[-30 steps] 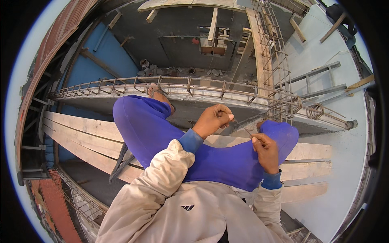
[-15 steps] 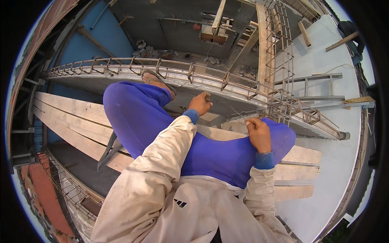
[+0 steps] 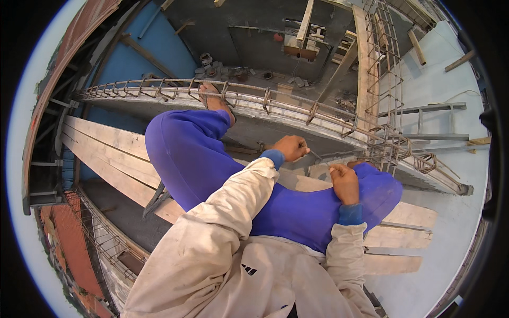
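Note:
A short, thin wire (image 3: 318, 157) slants between my two hands above my lap. My right hand (image 3: 345, 183) is closed in a pinch around its lower end, close over my right thigh. At the upper end, the bent fingers of my left hand (image 3: 290, 148) are closed on the wire's tip. Both hands are on the near side of a rebar cage (image 3: 265, 100) of long bars and bent stirrups, which runs along the top of a concrete wall beam (image 3: 254, 117). Neither hand touches the bars.
I sit on wooden planks (image 3: 114, 151), my left foot (image 3: 210, 97) against the cage. At right, an upright rebar column (image 3: 392, 90) meets the beam beside a timber post (image 3: 366, 69). A ladder (image 3: 424, 119) lies on the pale surface there. Rubble (image 3: 212, 70) covers part of the floor far below.
My left hand has moved right and down, to the free end of the wire held in my right hand. The view has shifted, so the scene sits farther right.

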Demonstrator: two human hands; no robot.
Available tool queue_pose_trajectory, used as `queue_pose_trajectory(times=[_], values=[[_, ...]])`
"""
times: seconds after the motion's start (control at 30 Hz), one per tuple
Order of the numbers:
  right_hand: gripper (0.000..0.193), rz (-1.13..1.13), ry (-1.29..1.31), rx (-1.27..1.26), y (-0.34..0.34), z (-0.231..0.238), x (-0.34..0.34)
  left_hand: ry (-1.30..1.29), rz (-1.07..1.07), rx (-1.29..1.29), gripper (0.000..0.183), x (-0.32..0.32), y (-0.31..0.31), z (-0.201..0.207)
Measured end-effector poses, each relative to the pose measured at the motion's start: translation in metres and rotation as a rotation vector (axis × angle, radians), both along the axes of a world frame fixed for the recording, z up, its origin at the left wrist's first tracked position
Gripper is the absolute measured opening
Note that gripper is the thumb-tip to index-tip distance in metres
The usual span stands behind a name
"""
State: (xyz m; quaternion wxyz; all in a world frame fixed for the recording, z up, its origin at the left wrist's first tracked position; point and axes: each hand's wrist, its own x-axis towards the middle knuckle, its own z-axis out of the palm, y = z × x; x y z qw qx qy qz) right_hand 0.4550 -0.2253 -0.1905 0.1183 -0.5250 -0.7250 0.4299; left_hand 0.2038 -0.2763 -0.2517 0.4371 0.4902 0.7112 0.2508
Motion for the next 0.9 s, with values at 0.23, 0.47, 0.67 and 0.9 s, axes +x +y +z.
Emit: queue_pose_trajectory(times=[0.23, 0.47, 0.67, 0.9], values=[[0.021, 0.035, -0.113, -0.078, 0.024, 0.001, -0.011, -0.239, 0.174, -0.012, 0.026, -0.006, 0.017, -0.051], [0.023, 0.215, -0.170, 0.029, 0.047, -0.022, -0.040, -0.395, 0.277, -0.192, 0.028, -0.017, 0.002, -0.085], [0.022, 0.192, -0.172, -0.054, 0.047, -0.038, -0.059, -0.431, 0.615, -0.277, 0.023, -0.061, 0.013, -0.148], [0.024, 0.222, -0.166, 0.055, 0.043, -0.049, -0.106, 0.144, 0.926, -0.028, 0.038, -0.114, 0.020, -0.181]])
